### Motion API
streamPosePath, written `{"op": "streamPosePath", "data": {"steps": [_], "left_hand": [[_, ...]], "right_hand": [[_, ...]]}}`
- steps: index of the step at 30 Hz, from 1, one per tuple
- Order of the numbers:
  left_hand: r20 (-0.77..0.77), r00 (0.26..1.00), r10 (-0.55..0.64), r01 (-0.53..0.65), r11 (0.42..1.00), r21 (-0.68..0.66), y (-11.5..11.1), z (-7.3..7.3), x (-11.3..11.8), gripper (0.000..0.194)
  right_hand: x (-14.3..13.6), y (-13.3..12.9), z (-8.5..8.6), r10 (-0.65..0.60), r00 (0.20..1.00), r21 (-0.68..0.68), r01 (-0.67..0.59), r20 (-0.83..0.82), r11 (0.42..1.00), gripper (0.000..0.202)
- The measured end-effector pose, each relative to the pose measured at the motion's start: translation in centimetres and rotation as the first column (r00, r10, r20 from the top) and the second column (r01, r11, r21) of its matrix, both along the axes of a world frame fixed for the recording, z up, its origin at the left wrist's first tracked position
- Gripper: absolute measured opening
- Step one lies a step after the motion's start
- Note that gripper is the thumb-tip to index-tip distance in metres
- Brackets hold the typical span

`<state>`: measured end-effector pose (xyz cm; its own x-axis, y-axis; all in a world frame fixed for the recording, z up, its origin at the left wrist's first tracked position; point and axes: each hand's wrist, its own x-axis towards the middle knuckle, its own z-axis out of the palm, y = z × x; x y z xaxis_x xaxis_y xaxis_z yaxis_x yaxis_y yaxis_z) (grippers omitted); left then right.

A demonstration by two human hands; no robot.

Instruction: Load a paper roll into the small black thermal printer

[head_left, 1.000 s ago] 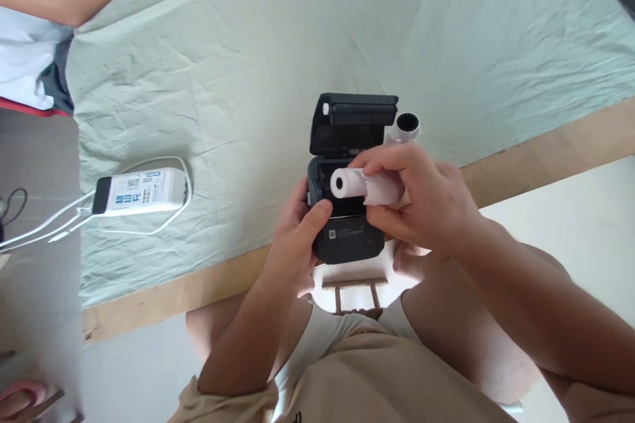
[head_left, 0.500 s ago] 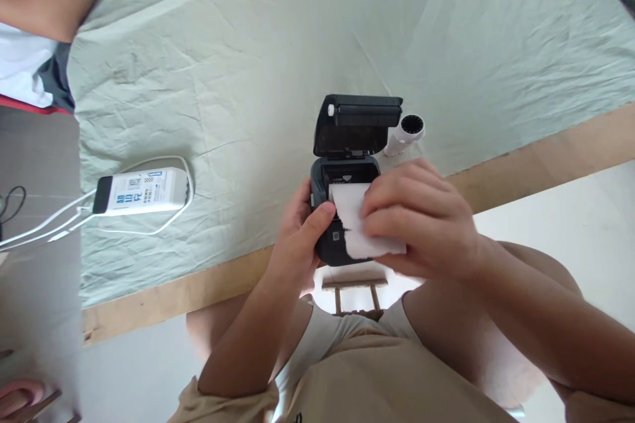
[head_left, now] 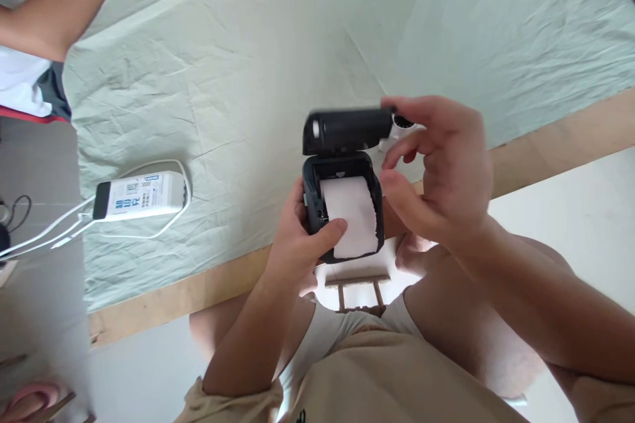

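Observation:
A small black portable printer (head_left: pixel 312 178) is gripped in my left hand (head_left: pixel 303 238), above the near edge of the table. A white paper strip (head_left: pixel 353 211) lies out of its compartment and over its front, and my left thumb presses on the strip. The hinged lid (head_left: pixel 350 132) is raised and tilted partway toward the body. My right hand (head_left: pixel 441 168) is at the lid's right end, its index fingertip against the lid edge and its thumb and other fingers apart. Partly behind that hand stands a white cylindrical object (head_left: pixel 391 142) with a dark round end.
A white power strip (head_left: pixel 143 196) with white cables lies at the left on the pale green cloth (head_left: pixel 238 112). Another person's arm (head_left: pixel 64 10) reaches in at the upper left. A wooden table edge (head_left: pixel 183 294) runs along the near side.
My right hand has let go of the paper strip and moved up to the lid. The lid has tilted forward. The strip now lies flat over the printer under my left thumb.

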<state>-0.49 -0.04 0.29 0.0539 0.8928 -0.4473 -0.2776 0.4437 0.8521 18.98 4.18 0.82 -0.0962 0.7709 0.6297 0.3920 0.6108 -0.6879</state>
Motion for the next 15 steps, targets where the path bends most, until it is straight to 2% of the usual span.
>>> {"op": "streamPosePath", "data": {"steps": [2,4,7,10,13,15], "left_hand": [[-0.021,0.999,0.025,-0.026,1.000,-0.014,-0.11,-0.06,-0.05,0.072],[-0.023,0.999,0.028,-0.028,0.999,-0.021,-0.15,-0.12,-0.07,0.074],[0.050,0.999,-0.006,0.005,1.000,0.019,-0.09,-0.31,-0.03,0.076],[0.126,0.992,-0.015,0.006,0.998,0.070,-0.03,-0.41,0.19,0.070],[0.107,0.994,0.037,-0.041,0.999,0.028,0.00,-0.15,0.51,0.071],[0.087,0.994,0.065,-0.064,0.998,-0.009,0.03,0.11,0.66,0.070]], "right_hand": [[0.10,-0.28,-0.14,0.029,0.999,0.043,-0.027,-0.038,0.999,0.026],[0.25,-0.69,-0.16,0.069,0.998,0.009,-0.069,0.009,0.998,0.012],[0.45,-1.00,-0.29,0.129,0.989,-0.209,-0.111,0.076,0.972,0.031],[0.51,-0.74,-0.64,0.170,0.985,-0.406,-0.157,-0.003,0.900,0.040],[0.44,-0.33,-0.87,0.189,0.980,-0.509,-0.194,-0.064,0.839,0.043],[0.33,-0.17,-0.85,0.187,0.980,-0.539,-0.190,-0.062,0.821,0.044]]}}
